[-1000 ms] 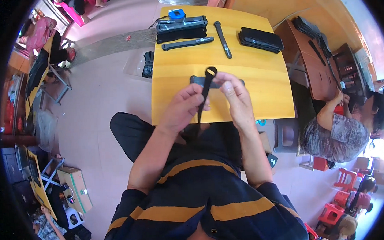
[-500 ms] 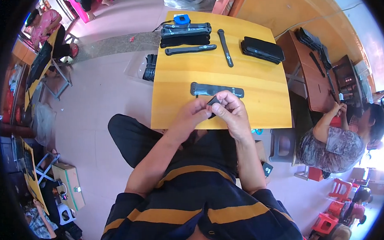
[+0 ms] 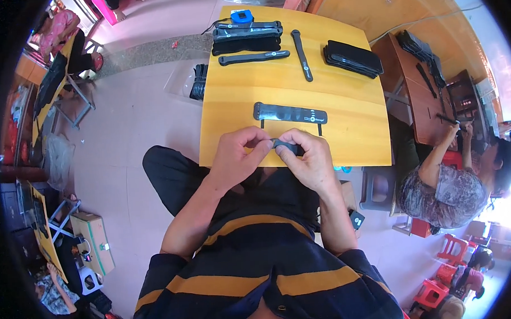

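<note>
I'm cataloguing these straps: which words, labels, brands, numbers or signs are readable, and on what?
None reads reliably.
Nearest wide strap: white lettering, too small.
Crosswise strap: pale print, too small.
Slanting strap: pale print, blurred.
Stacked straps: pale marks, too small.
Dark floor box: white mark, unclear.

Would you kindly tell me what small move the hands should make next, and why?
Perhaps ease the right hand slightly away from the left hand to straighten the small dark strap: both hands pinch it close together, it looks bent, and they cover much of it, so its shape is hard to judge.
</note>
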A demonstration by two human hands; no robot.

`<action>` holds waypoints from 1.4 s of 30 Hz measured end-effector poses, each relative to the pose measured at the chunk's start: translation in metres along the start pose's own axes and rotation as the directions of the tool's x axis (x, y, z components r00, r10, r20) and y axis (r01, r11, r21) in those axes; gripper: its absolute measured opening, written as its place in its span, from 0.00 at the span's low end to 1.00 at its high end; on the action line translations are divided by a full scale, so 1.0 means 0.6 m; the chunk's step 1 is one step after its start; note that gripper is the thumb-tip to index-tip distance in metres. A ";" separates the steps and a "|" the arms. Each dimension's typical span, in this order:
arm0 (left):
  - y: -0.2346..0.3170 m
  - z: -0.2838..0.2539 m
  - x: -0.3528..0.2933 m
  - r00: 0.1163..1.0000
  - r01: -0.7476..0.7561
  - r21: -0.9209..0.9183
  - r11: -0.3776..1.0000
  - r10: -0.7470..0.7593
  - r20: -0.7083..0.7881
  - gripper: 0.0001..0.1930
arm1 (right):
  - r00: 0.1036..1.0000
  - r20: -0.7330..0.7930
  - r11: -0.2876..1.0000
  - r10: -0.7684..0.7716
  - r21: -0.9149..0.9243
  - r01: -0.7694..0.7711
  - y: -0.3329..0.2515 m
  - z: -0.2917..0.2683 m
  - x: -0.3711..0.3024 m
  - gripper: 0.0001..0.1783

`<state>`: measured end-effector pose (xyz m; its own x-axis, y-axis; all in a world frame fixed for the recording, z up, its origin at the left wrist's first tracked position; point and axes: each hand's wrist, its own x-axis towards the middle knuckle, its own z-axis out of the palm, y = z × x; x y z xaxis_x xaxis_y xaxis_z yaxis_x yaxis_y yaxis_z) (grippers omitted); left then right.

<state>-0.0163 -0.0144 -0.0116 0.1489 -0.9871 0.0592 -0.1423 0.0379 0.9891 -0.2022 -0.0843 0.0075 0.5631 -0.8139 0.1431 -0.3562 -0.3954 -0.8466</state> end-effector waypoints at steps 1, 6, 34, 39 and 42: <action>-0.008 0.000 0.001 1.000 0.001 0.013 1.000 -0.001 0.006 0.05 | 0.999 -0.004 0.999 -0.039 -0.020 0.039 0.005 0.001 -0.002 0.08; -0.041 -0.021 0.014 0.989 0.138 -0.117 0.983 -0.131 0.068 0.07 | 0.981 0.121 0.989 0.149 -0.004 -0.149 0.028 -0.042 -0.015 0.08; -0.114 -0.012 0.105 0.971 0.220 0.487 0.845 -0.144 -0.189 0.09 | 0.904 -0.105 0.884 0.413 0.284 -0.371 0.215 -0.106 0.027 0.05; -0.114 -0.015 0.116 0.966 0.256 0.542 0.800 -0.189 -0.178 0.10 | 0.892 -0.119 0.885 0.436 0.235 -0.402 0.226 -0.103 0.037 0.05; -0.107 -0.011 0.119 0.960 0.276 0.558 0.783 -0.201 -0.193 0.10 | 0.879 -0.110 0.870 0.464 0.246 -0.428 0.228 -0.104 0.042 0.05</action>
<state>0.0102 -0.0863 -0.0696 0.3609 -0.9254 -0.1162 -0.6160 -0.3300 0.7153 -0.2833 -0.1853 -0.0727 0.2474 -0.9458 -0.2103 -0.3671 0.1094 -0.9237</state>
